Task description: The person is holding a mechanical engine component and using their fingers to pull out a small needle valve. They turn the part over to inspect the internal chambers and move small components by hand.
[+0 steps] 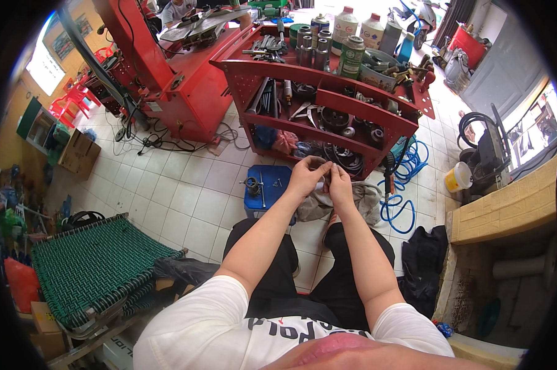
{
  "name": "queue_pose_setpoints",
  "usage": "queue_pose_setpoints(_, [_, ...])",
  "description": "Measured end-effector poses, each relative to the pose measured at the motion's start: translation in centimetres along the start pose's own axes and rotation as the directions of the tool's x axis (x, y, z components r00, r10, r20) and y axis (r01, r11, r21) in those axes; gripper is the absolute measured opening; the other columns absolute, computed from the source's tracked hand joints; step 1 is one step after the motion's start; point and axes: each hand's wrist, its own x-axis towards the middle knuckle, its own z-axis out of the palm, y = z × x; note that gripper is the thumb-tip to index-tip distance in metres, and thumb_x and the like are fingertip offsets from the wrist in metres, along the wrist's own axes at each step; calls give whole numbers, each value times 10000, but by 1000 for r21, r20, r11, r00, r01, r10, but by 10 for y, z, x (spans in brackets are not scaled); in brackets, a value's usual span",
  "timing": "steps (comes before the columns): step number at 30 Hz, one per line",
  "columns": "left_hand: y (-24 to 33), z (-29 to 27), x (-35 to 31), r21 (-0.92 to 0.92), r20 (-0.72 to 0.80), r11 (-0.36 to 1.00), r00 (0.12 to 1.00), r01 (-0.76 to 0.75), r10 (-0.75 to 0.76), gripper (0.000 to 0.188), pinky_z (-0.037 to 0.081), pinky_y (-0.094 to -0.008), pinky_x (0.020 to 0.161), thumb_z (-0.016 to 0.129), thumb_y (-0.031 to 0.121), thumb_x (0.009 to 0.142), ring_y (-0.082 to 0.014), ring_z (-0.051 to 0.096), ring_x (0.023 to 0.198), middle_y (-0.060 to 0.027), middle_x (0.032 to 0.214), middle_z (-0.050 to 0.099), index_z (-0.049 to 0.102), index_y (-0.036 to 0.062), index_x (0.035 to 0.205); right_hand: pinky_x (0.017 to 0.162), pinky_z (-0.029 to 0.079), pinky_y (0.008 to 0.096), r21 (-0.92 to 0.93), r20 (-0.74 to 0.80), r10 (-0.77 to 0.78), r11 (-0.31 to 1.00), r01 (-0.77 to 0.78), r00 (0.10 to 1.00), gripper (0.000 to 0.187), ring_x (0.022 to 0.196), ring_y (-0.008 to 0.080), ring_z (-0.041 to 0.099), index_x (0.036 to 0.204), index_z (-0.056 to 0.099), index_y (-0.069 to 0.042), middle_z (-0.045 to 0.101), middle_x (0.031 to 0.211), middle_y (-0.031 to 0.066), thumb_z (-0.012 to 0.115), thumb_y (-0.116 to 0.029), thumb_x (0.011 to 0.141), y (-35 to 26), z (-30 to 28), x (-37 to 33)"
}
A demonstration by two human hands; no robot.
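My left hand (307, 174) and my right hand (338, 181) meet in front of my knees, fingertips pinched together. Whatever small dark piece lies between them is too hidden to name. Left of my hands stands a low blue stool (277, 174). On it rest a round metal part with a crossbar (252, 184), a thin metal rod (263, 192) and a few tiny metal bits (278, 183). Beneath and beside my right hand, a crumpled grey cloth (366, 200) lies on the tiles.
A red tool cart (278, 68) loaded with cans, sockets and parts stands just ahead. Blue coiled hose (402, 206) lies to its right. A red machine (198, 92) is at the back left, and a green woven folding seat (93, 259) at the left. Another person (178, 10) is far off.
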Motion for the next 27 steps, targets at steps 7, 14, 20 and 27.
queue_pose_setpoints(7, [3,-1,-3,-29,94,999,995,28,-26,266,503,-263,784,773,241,942,-101,644,851,-37,940,735,753,5,1061,477,411,263,-58,58,-39,997,42,998,357,520,78,479,1051,631,-27,527,681,-21,415,-303,1121,4,-3,1])
queue_pose_setpoints(14, [4,-1,0,-105,-18,994,1000,12,-14,226,494,-256,743,744,218,965,-86,638,832,-27,923,734,753,12,1057,492,411,258,2,68,15,1000,-15,998,312,563,67,480,1057,635,-39,527,695,-36,493,-315,1093,-1,0,-3])
queue_pose_setpoints(20, [5,-3,0,-217,-4,975,999,43,-45,199,490,-257,723,751,217,963,-89,630,801,-20,893,728,750,24,1011,508,437,260,-85,50,3,996,1,999,290,562,79,486,1043,631,-54,517,690,-31,509,-314,1083,-3,2,-3])
queue_pose_setpoints(27, [6,-2,-1,-205,-13,979,1000,0,-2,212,484,-261,726,765,236,953,-86,620,786,-15,882,721,755,32,1012,512,469,289,61,71,125,990,-129,990,287,551,103,508,1035,633,-74,534,701,-16,522,-336,1076,-4,-2,-3])
